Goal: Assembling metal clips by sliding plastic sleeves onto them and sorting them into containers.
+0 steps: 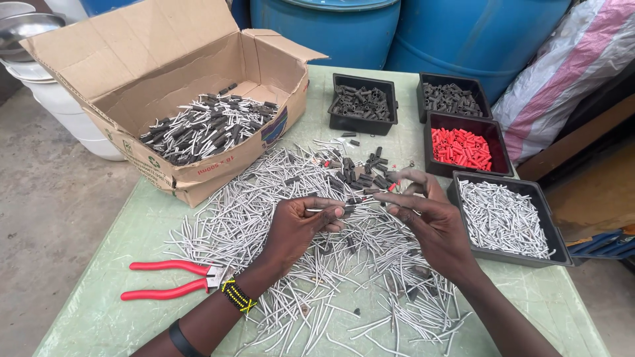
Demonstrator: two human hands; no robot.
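Left hand (pixel 297 228) fingers pinch a grey wire (pixel 322 210) mid-surface; right hand (pixel 430 221) fingers sit loose, seemingly empty. I'd hold that wire level and steady while sleeving.

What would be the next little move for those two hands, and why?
Probably slide the small black sleeve along the grey wire. The left hand pinches the wire level, its tip pointing at the right hand, whose fingertips meet it at the sleeve. Wires with black sleeves already fill the box.
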